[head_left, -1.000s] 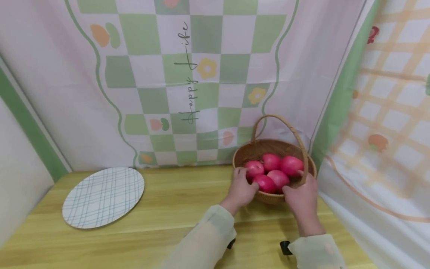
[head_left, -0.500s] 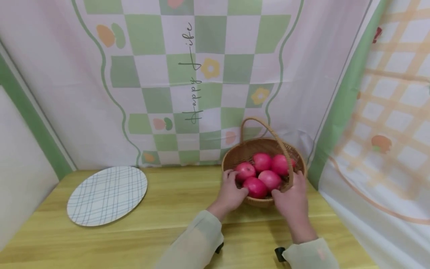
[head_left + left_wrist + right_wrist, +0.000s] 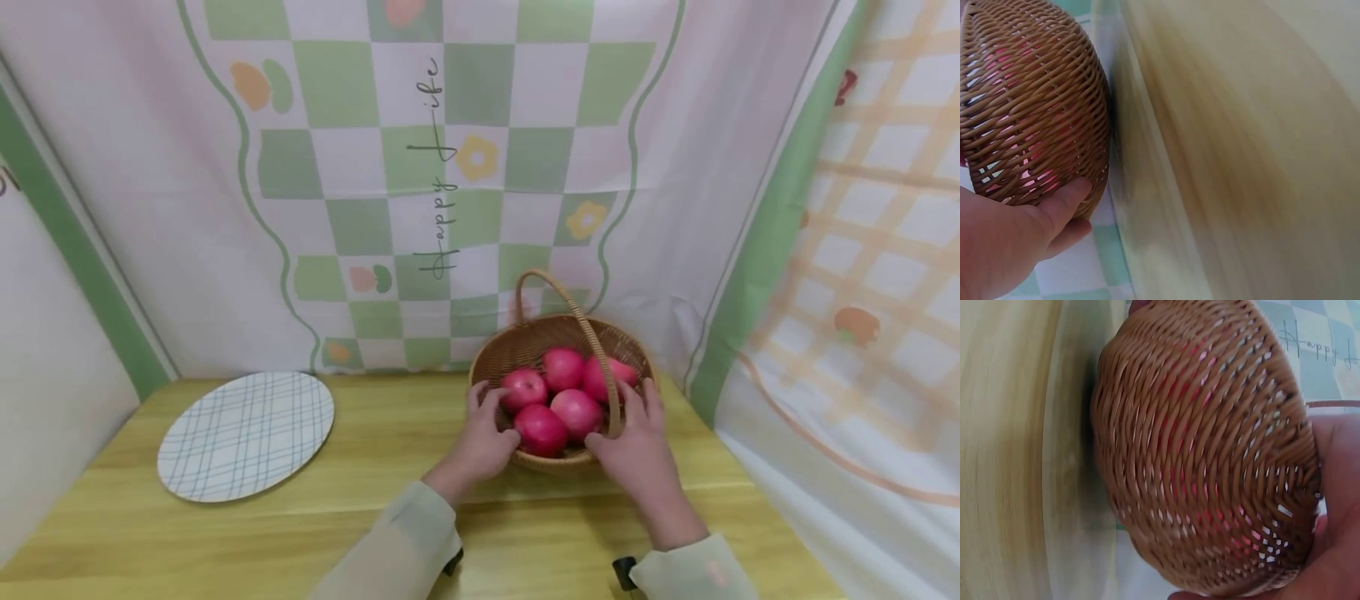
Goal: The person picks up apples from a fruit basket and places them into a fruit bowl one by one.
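Note:
A brown woven basket (image 3: 491,354) with an arched handle (image 3: 577,321) is between my two hands at the right of the head view. Several red apples (image 3: 542,430) lie in it, and their colour shows through the weave in both wrist views. My left hand (image 3: 480,437) grips the basket's left side, thumb at the rim. In the left wrist view its fingers (image 3: 1063,203) press the outer wall low down. My right hand (image 3: 637,446) grips the right side near the handle's foot, its thumb at the front rim; part of that hand is hidden behind the basket wall.
A round white plate (image 3: 246,437) with a blue-grey grid pattern lies on the wooden table (image 3: 375,533) at the left. Behind stands a green-and-white checked cloth (image 3: 420,208). An orange-checked cloth (image 3: 885,275) hangs at the right edge.
The basket with the apples has moved left over the table, away from the right cloth, with both hands keeping hold of its sides. The plate stays put while the head view shifts slightly.

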`<state>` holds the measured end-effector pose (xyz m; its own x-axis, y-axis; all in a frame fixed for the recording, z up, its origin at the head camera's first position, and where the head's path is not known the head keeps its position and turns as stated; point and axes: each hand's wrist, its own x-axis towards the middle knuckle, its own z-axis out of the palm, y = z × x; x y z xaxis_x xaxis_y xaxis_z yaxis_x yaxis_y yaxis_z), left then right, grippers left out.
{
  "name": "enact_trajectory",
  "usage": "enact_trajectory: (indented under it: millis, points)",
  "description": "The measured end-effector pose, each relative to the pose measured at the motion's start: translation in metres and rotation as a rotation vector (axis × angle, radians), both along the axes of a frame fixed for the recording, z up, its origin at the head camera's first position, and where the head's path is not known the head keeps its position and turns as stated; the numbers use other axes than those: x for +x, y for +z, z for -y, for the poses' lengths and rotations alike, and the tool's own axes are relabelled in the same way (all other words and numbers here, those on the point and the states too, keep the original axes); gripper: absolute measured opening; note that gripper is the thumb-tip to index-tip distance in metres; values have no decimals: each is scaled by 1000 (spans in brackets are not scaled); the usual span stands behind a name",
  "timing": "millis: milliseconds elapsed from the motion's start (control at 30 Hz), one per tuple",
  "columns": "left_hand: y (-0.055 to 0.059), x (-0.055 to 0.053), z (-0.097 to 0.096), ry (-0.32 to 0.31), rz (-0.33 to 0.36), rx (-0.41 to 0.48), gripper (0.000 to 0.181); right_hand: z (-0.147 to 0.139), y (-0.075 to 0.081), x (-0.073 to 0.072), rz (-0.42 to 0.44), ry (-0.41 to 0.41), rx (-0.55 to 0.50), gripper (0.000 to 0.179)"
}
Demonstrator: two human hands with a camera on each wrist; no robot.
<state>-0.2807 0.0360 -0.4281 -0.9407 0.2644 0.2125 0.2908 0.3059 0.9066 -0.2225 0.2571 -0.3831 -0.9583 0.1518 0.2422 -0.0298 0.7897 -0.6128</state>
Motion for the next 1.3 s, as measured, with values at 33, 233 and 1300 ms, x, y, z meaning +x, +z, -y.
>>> enact_trajectory:
  millis: [33,233,1300]
  points:
    - [0,1,3,0,-8,-4,60,1,-1,0,-10,11,20,87]
    - [1,6,26,-14,-71,-38,61,10,-11,-1,-51,85,145,47]
    - [-6,17,68,-68,-56,-139,74,49,7,26,120,163,391,39]
